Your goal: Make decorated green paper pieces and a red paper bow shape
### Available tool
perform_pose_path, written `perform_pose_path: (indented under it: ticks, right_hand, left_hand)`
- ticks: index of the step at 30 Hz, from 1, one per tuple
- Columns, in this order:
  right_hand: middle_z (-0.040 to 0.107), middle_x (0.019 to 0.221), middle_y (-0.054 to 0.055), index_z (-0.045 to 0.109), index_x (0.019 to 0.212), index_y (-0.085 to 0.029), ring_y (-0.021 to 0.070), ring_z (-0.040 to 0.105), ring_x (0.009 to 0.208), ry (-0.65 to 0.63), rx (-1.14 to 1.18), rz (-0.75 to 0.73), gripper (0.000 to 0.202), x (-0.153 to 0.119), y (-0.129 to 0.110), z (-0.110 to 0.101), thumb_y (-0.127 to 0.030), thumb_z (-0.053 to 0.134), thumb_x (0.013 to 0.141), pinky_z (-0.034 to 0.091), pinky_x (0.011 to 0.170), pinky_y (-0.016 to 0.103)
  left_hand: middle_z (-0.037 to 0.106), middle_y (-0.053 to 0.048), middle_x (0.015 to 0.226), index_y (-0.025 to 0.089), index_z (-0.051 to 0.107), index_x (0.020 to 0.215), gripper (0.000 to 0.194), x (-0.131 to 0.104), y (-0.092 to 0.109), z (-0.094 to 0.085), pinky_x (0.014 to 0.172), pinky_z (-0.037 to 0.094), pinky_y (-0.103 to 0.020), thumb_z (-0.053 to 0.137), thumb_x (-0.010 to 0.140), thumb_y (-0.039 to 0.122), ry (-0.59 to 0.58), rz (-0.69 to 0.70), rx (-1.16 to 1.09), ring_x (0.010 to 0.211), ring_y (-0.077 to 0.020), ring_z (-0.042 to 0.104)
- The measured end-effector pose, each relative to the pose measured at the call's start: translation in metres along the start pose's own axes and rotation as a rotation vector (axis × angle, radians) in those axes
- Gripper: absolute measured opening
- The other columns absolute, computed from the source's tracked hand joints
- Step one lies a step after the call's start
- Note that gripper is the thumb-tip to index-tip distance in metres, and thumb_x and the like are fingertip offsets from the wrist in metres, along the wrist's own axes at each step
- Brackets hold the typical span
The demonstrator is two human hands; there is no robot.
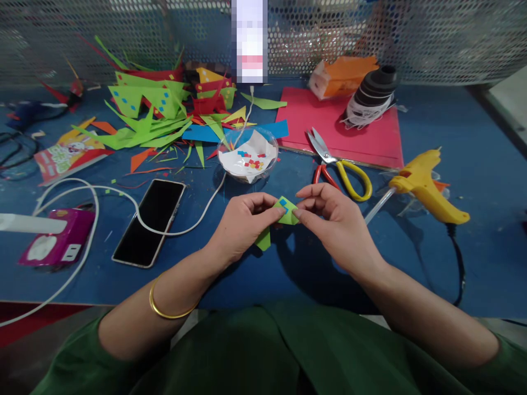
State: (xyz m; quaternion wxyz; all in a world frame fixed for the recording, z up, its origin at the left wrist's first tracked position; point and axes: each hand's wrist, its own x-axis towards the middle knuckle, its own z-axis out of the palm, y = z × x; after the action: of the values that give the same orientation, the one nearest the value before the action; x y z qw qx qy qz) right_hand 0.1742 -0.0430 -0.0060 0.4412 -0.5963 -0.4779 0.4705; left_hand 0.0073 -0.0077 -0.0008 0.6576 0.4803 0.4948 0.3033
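Observation:
Between my hands is a folded piece of green paper (290, 215) with small blue squares on its upper face. My left hand (242, 222) pinches its left side between thumb and fingers, and a green flap hangs down below. My right hand (331, 225) has thumb and forefinger closed on the right edge. Just beyond my hands stands a clear plastic bowl (222, 163) lined with white paper, holding small red, blue and yellow paper bits. Scissors (325, 156) with one red and one yellow handle lie behind my right hand, blades half apart.
A yellow glue gun (432, 189) lies at the right. Red card sheets (300, 118) bear a thread-wrapped dark cone (373, 96). Green paper cut-outs (152, 129) are heaped at the back left. A phone (150, 222), white cable and purple socket box (60, 236) occupy the left.

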Motion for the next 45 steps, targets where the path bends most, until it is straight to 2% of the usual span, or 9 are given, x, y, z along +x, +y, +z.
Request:
perform_pose_path:
  ticks: [9,15,19,26,30,33,38,45]
  right_hand:
    - [0.065,0.073,-0.003,0.058,0.098,-0.02,0.0125,0.061,0.067,0.012,0.016,-0.009,0.024,0.0006,-0.002,-0.0016,-0.025,0.068,0.076,0.048,0.063,0.029]
    - [0.065,0.073,-0.003,0.058,0.098,-0.019,0.0117,0.059,0.066,-0.01,0.014,0.007,0.024,-0.0004,-0.0026,-0.0004,-0.024,0.067,0.077,0.046,0.06,0.027]
    - [0.065,0.073,-0.003,0.058,0.098,-0.019,0.0113,0.058,0.064,-0.012,0.01,0.003,0.024,-0.0006,-0.002,-0.0001,-0.024,0.067,0.077,0.046,0.059,0.027]
    - [0.064,0.073,-0.003,0.058,0.098,-0.02,0.0122,0.06,0.067,0.008,0.014,-0.017,0.023,0.0,-0.0018,-0.0016,-0.024,0.067,0.077,0.048,0.062,0.029]
    - [0.064,0.073,-0.003,0.058,0.098,-0.02,0.0117,0.059,0.065,-0.004,0.026,-0.002,0.023,-0.0007,-0.0019,-0.0006,-0.023,0.066,0.077,0.046,0.059,0.028]
    - [0.065,0.073,-0.003,0.058,0.098,-0.019,0.0118,0.059,0.065,-0.018,0.023,-0.002,0.024,-0.0011,-0.0019,0.0002,-0.023,0.067,0.077,0.046,0.059,0.027]
    - [0.064,0.072,-0.003,0.058,0.098,-0.02,0.0121,0.059,0.065,0.005,0.018,-0.006,0.023,-0.0006,-0.0024,-0.0002,-0.024,0.067,0.077,0.046,0.06,0.028]
    - [0.065,0.073,-0.003,0.058,0.099,-0.019,0.0119,0.059,0.066,0.001,0.023,-0.001,0.024,-0.0007,-0.0011,0.0,-0.025,0.067,0.077,0.046,0.061,0.028]
  left_hand:
    - [0.07,-0.002,0.068,0.016,0.073,0.078,0.02,0.0014,-0.0017,-0.0009,0.054,0.046,-0.022,0.076,0.075,0.036,0.004,-0.011,-0.053,0.061,-0.0125,0.062]
    - [0.067,0.0,0.065,0.016,0.071,0.072,0.024,0.0006,0.0008,0.0006,0.051,0.043,-0.022,0.083,0.068,0.035,0.039,0.027,0.051,0.057,-0.0107,0.055]
    - [0.065,0.0,0.064,0.016,0.07,0.07,0.026,0.0002,0.0001,0.0001,0.048,0.041,-0.022,0.083,0.069,0.039,0.057,0.041,0.117,0.054,-0.0103,0.052]
    - [0.067,-0.001,0.064,0.017,0.071,0.073,0.03,0.0008,-0.0016,-0.0003,0.047,0.041,-0.022,0.075,0.077,0.046,0.027,0.035,0.037,0.053,-0.0102,0.053]
    - [0.067,-0.001,0.066,0.016,0.071,0.073,0.026,0.0004,-0.0012,-0.0002,0.05,0.043,-0.022,0.079,0.074,0.04,0.031,0.056,0.087,0.057,-0.011,0.056]
    - [0.064,0.001,0.063,0.017,0.069,0.071,0.023,0.0,-0.0011,-0.0003,0.048,0.042,-0.021,0.081,0.072,0.036,0.035,0.061,0.128,0.053,-0.0094,0.051]
    - [0.065,0.0,0.065,0.017,0.069,0.073,0.024,0.0002,-0.0009,0.0,0.05,0.042,-0.022,0.076,0.078,0.039,0.042,0.067,0.118,0.055,-0.0104,0.054]
    - [0.068,0.0,0.066,0.016,0.07,0.072,0.025,-0.0007,-0.0001,-0.0003,0.05,0.044,-0.021,0.081,0.073,0.039,0.015,0.066,0.132,0.055,-0.0101,0.054]
